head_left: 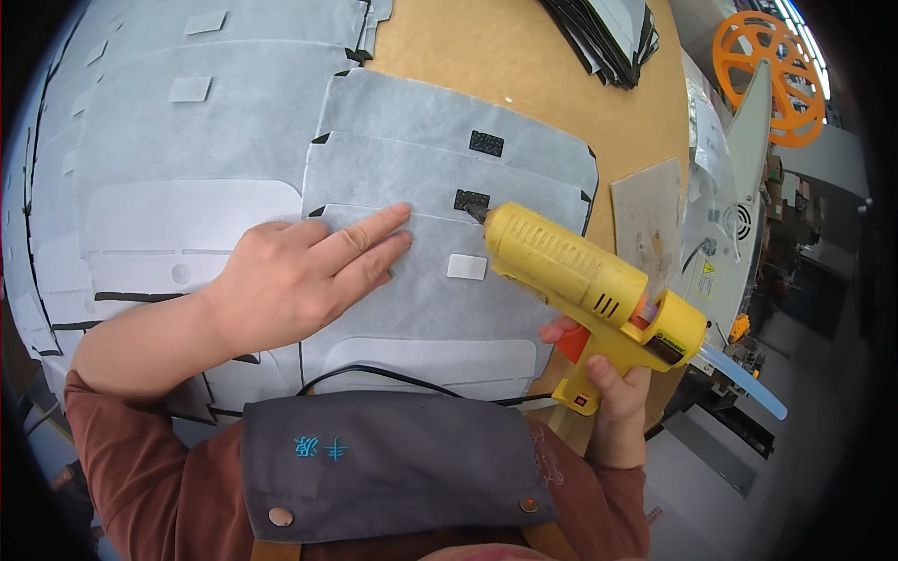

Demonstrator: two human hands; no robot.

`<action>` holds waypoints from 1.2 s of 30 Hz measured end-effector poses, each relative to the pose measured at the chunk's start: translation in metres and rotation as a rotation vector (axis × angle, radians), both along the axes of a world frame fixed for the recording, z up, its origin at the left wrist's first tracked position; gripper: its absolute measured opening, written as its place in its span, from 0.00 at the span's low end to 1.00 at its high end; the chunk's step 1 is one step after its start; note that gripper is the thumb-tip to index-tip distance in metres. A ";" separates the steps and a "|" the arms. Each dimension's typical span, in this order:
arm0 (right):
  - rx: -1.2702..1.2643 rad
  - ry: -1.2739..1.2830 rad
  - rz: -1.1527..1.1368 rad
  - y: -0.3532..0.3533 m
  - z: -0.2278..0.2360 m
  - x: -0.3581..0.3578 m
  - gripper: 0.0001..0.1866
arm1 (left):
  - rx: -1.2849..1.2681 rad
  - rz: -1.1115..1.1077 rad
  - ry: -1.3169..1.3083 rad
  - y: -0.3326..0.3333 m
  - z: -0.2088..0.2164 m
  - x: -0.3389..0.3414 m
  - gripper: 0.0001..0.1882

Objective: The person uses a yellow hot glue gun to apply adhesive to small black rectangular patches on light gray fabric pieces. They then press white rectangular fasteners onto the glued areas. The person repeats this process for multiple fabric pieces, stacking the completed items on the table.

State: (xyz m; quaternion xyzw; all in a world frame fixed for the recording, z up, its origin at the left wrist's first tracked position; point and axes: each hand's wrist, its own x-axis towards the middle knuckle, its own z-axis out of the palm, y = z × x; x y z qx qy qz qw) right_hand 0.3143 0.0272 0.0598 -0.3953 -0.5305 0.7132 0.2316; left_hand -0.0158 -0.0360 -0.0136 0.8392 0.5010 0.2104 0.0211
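Note:
My right hand (619, 385) is wrapped round the handle of a yellow glue gun (571, 266), a finger at its orange trigger. A translucent glue stick (744, 379) sticks out of the gun's back end. The nozzle meets the edge of a small black patch (470, 200) on a pale grey fabric sheet (393, 168). Another black patch (486, 143) sits farther up, on the sheet behind. Nearer me, a small white rectangle (467, 267) lies on the front sheet. My left hand (304, 266) rests flat on the overlapping sheets, fingers stretched toward the nozzle.
More grey sheets with white rectangles (191, 89) cover the table's left side. A black-edged stack (613, 42) lies at the back on the brown tabletop (440, 42). At right are a flat board (647, 220), a machine and an orange reel (769, 79). The gun's black cord (383, 369) crosses before me.

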 end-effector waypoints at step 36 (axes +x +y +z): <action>0.002 -0.069 -0.046 0.003 -0.010 -0.007 0.31 | -0.107 -0.038 -0.004 0.001 0.006 -0.003 0.22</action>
